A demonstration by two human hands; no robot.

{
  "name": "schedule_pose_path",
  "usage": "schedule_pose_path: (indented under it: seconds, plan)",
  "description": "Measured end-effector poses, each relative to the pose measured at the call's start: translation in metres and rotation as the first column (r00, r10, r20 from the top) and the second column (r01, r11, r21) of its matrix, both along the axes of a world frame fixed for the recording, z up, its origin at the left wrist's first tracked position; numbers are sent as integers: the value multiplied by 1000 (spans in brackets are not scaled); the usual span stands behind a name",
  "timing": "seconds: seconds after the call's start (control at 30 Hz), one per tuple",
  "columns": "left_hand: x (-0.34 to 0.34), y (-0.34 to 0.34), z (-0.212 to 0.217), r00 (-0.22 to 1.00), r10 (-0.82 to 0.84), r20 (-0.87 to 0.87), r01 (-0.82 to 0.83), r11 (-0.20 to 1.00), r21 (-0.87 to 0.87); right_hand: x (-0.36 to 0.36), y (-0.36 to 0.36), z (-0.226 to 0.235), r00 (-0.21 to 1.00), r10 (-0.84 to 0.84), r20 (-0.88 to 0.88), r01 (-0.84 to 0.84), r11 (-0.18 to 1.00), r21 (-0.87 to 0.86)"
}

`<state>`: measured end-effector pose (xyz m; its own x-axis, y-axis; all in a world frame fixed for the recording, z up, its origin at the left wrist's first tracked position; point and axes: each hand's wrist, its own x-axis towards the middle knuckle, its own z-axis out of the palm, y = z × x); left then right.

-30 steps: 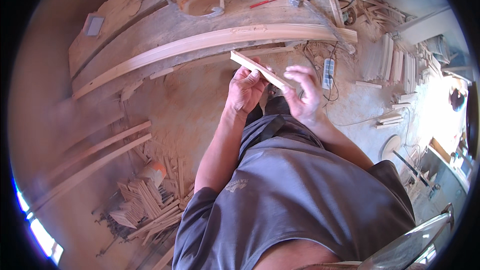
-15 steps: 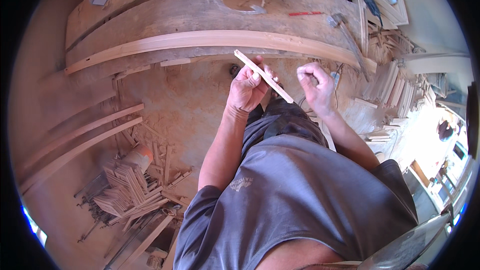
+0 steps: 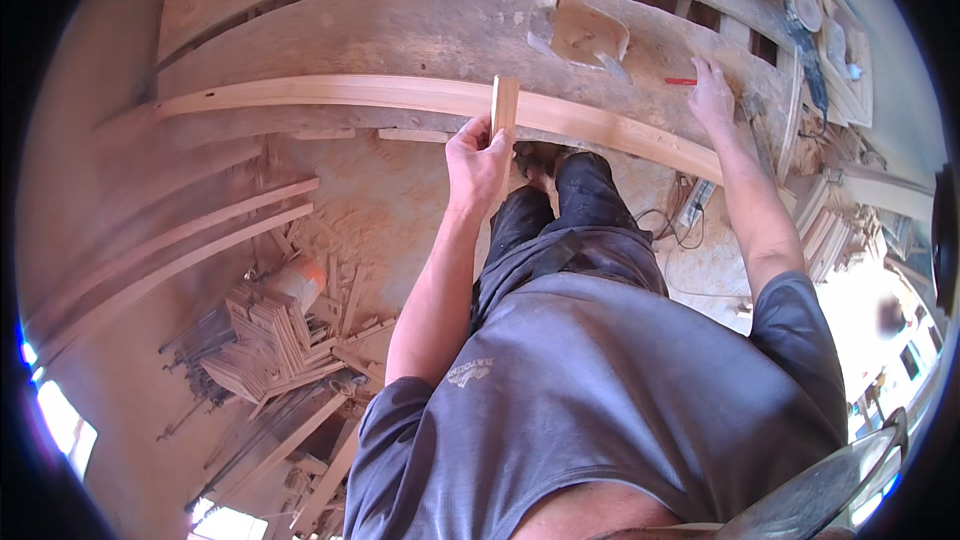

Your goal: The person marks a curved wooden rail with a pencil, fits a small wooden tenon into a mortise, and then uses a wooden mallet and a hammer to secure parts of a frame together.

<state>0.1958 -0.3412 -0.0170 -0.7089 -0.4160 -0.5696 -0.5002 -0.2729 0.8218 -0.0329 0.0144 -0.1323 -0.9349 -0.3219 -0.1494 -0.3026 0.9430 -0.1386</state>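
Note:
Upright in front of me is a short, flat wooden strip [image 3: 504,105], its lower end pinched between the thumb and fingers of my left hand [image 3: 478,158]. My right hand [image 3: 711,98] reaches out over the wooden workbench [image 3: 380,35], with its fingers closed at the right end of a red pencil [image 3: 680,82]. The pencil's left part shows; its other end is hidden under the fingers. A long pale wooden moulding [image 3: 350,92] lies along the bench's near edge, just beyond the strip.
Right of my forearm lies a hammer [image 3: 757,125], partly hidden, with a power tool [image 3: 808,55] farther back. A dusty tray-like piece [image 3: 588,32] sits mid-bench. Stacked wood offcuts [image 3: 265,340] and a white-orange bucket [image 3: 302,280] stand on the floor at left.
My right hand has moved from near my body out to the red pencil on the bench. My left hand has turned the wooden strip from slanted to upright. The view has shifted.

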Motion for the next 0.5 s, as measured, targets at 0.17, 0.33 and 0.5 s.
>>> schedule_pose_path:
  seconds: [0.17, 0.33, 0.5]
  plan:
    - [-6, -8, 3, 991, -111, 70, 131, 843, -522, -19, -6, 15, 980, 166, 107, -185, 961, 204]
    - [-13, -30, 11, 972, -182, 146, 233, 694, -682, -23, 3, 10, 974, 129, 188, -185, 929, 319]
    - [10, -94, 22, 935, -172, 311, 345, 651, -676, 5, 2, 30, 939, -264, 220, 269, 963, 6]
